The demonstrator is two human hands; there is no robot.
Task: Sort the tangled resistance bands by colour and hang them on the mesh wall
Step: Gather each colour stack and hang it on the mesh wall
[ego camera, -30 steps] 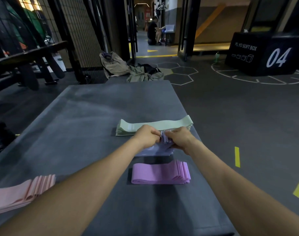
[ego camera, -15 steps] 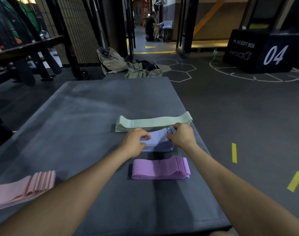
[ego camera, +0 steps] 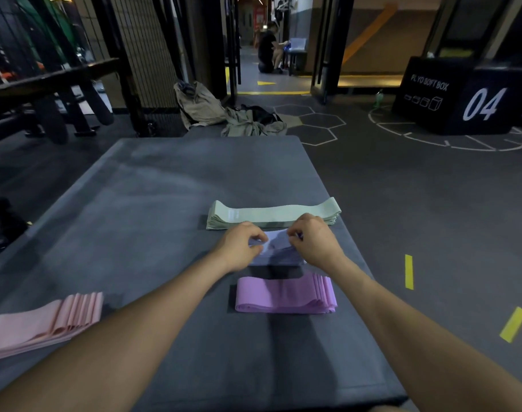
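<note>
- The pink bands (ego camera: 43,322) lie fanned at the worktop's (ego camera: 153,203) left edge, unmoved since half a second ago.
- The left hand (ego camera: 239,248), which lay flat on the pale lilac bands (ego camera: 276,251) a moment ago, now has its fingers curled, the grip pinching the stack's top layer.
- The pale lilac bands sit mid-worktop between both hands, the top layer lifted slightly where it lay flat before.
- Beyond them the green bands (ego camera: 273,214) lie stacked just behind the hands; the purple bands (ego camera: 285,294) lie just in front, apart from the lilac stack.
- The right hand (ego camera: 314,240) has drawn inward; its grip is clamped on the lilac stack's right end, knuckles up.
- Both forearms reach straight forward from the near edge.
- The worktop's right edge runs just beside the right wrist; bare floor (ego camera: 432,209) lies past it.
</note>
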